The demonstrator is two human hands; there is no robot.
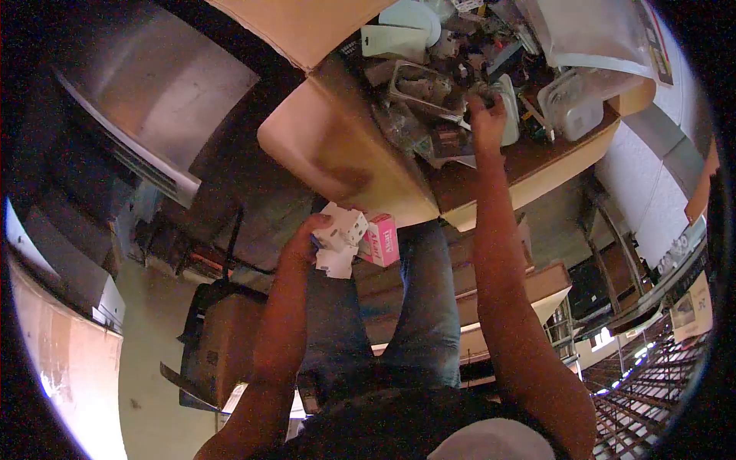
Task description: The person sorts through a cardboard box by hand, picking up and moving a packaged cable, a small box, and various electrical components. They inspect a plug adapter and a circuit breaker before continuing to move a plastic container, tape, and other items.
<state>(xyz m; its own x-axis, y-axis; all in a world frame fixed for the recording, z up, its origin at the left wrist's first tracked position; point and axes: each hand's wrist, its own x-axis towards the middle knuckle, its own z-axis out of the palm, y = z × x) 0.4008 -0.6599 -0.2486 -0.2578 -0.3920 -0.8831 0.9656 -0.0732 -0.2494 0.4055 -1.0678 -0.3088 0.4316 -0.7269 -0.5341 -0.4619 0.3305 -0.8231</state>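
My left hand is closed round a white piece with small dark slots, held over my legs. Against that piece is a small pink and white carton with lettering on its side; whether my fingers also grip it is hidden. My right hand reaches into a large cardboard box full of mixed items. Its fingers are bent down by a pale plastic container, and what they pinch, if anything, is too dark to make out. Beside them lies a clear rectangular tray.
Raised cardboard flaps stand along the box's near left side. Inside are another clear tub, a white piece and a plastic bag. A chair stands at left, a metallic panel at upper left.
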